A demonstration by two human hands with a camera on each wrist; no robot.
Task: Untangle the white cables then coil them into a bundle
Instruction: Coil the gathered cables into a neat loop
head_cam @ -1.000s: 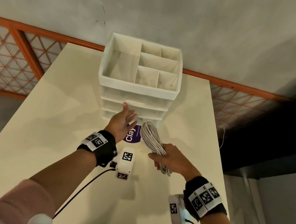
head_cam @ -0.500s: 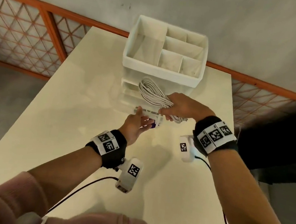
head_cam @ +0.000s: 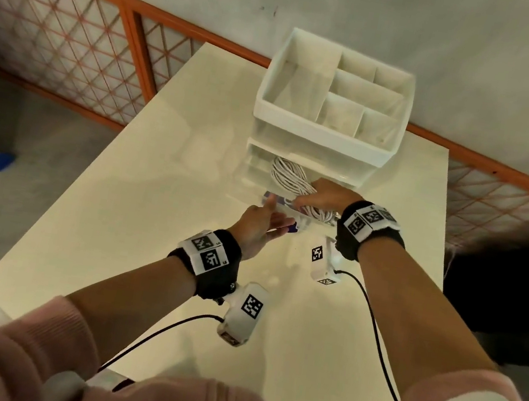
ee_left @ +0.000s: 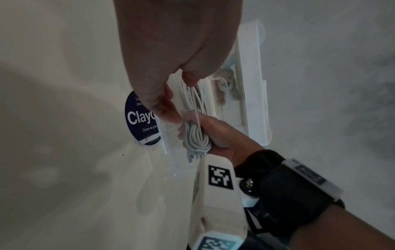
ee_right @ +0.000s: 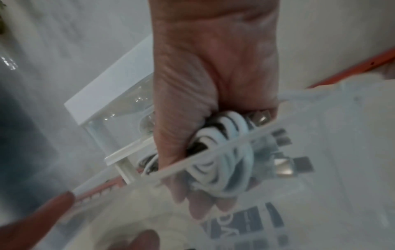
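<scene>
**Ana:** Grey plaster wall [head_cam: 455, 39] behind, an orange-framed mesh railing [head_cam: 73, 41] below it, and a cream worktop [head_cam: 136, 214] running up to both. What stands on it?

**Ben:** At the far end, a white plastic desk organiser [head_cam: 331, 107] with open compartments on top and clear drawers beneath. Its lowest clear plastic drawer [head_cam: 302, 218] is pulled out toward the person.

**Ana:** And the cables?

**Ben:** The coiled bundle of white cables [head_cam: 289, 178] is in the right hand [head_cam: 324, 197], whose fingers are wrapped round its middle. The bundle hangs over the open drawer, its lower end inside it. In the right wrist view the metal plugs [ee_right: 299, 164] show through the drawer's clear wall, beside the loops.

**Ana:** The left hand?

**Ben:** The left hand [head_cam: 257, 228] is at the drawer's front edge, thumb on top and fingers underneath, pinching the clear wall. In the left wrist view its thumb lies right beside the bundle.

**Ana:** Anything else down there?

**Ben:** A round dark blue sticker [ee_left: 141, 118] with white lettering lies flat on the worktop, partly under the drawer. Both wrists carry black straps with printed square markers, and white camera units hang below them with black leads trailing back toward pink sleeves [head_cam: 34, 354].
</scene>
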